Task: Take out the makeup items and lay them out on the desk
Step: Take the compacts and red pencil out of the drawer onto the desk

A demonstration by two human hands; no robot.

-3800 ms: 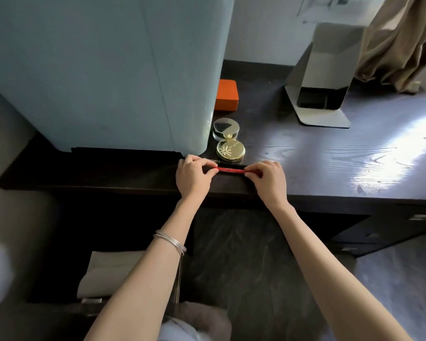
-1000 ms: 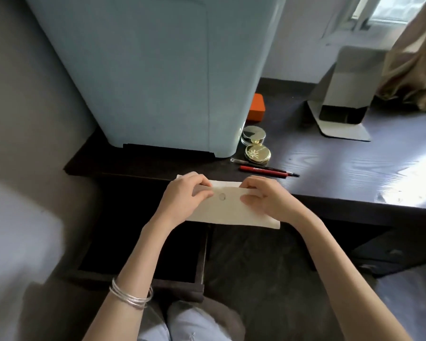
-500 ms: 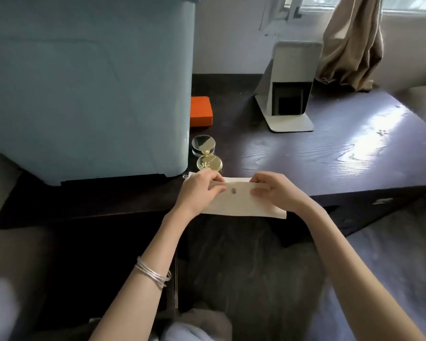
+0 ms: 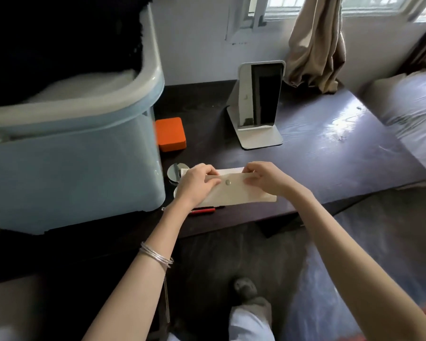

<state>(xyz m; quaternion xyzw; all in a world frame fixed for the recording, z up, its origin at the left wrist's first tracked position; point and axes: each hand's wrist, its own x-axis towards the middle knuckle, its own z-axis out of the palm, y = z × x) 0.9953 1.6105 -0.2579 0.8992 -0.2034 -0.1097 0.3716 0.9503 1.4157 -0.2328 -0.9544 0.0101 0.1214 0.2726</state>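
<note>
Left hand [image 4: 197, 182] and right hand [image 4: 266, 179] each in clamped grip on beige pouch [image 4: 234, 193], red pencil [image 4: 203, 211] just below left grip, on table [image 4: 330, 168]

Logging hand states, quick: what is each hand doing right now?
Left hand: grips the left end of the beige snap pouch.
Right hand: pinches the pouch's flap at its right end.

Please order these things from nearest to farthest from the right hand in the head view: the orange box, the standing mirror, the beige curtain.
From the right hand:
1. Standing mirror, just behind it on the desk.
2. Orange box, to the left, beside the blue bin.
3. Beige curtain, far back at the window.
</note>
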